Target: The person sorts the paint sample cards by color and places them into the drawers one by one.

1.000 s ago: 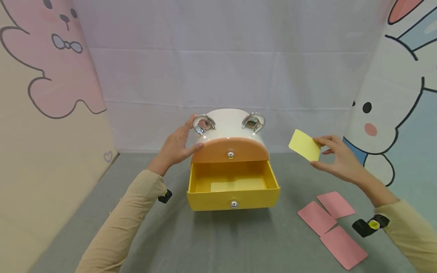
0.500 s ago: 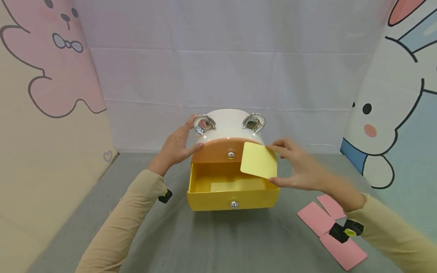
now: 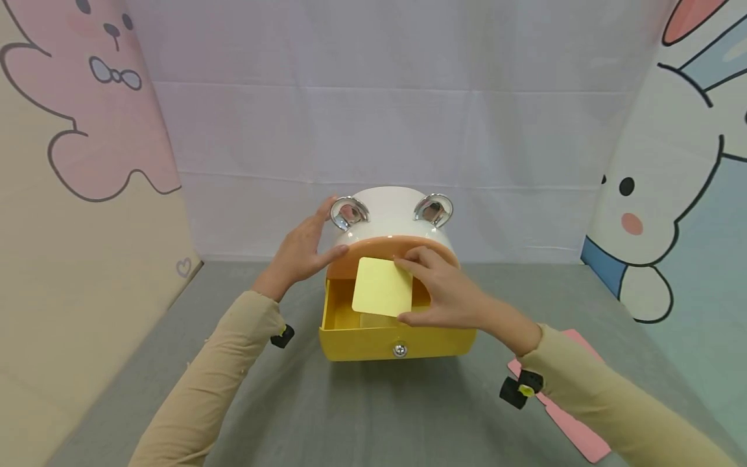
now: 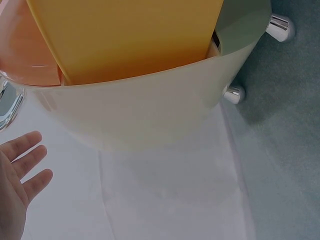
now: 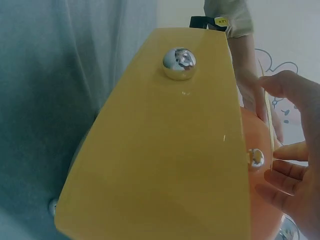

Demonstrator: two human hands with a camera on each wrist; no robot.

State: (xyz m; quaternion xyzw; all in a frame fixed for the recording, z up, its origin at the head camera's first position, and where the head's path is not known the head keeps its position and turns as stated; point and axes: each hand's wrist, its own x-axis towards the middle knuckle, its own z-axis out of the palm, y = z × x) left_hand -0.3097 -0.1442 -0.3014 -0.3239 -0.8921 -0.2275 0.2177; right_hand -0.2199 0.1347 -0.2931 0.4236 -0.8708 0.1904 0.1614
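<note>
A small white cabinet (image 3: 388, 209) with shiny silver ears stands in the middle of the table, its yellow drawer (image 3: 358, 344) pulled out. Above it sits a closed orange drawer (image 3: 356, 259). My right hand (image 3: 449, 295) pinches a yellow card (image 3: 380, 287) by its right side, between thumb and fingers, over the drawer's opening. Behind that card, part of a pale yellow card (image 3: 373, 320) shows inside the drawer. My left hand (image 3: 296, 254) is at the cabinet's left side, fingers extended, thumb at the orange drawer's edge. The right wrist view shows the held card edge-on (image 5: 270, 125).
Pink cards (image 3: 583, 436) lie on the grey tabletop (image 3: 280, 415) at the right, partly covered by my right sleeve. A green part (image 4: 245, 25) and silver feet (image 4: 234, 94) of the cabinet show in the left wrist view. A white curtain (image 3: 385, 130) hangs behind.
My right hand has carried the yellow card left, from the right of the cabinet to over the yellow drawer. My left hand has stayed in place.
</note>
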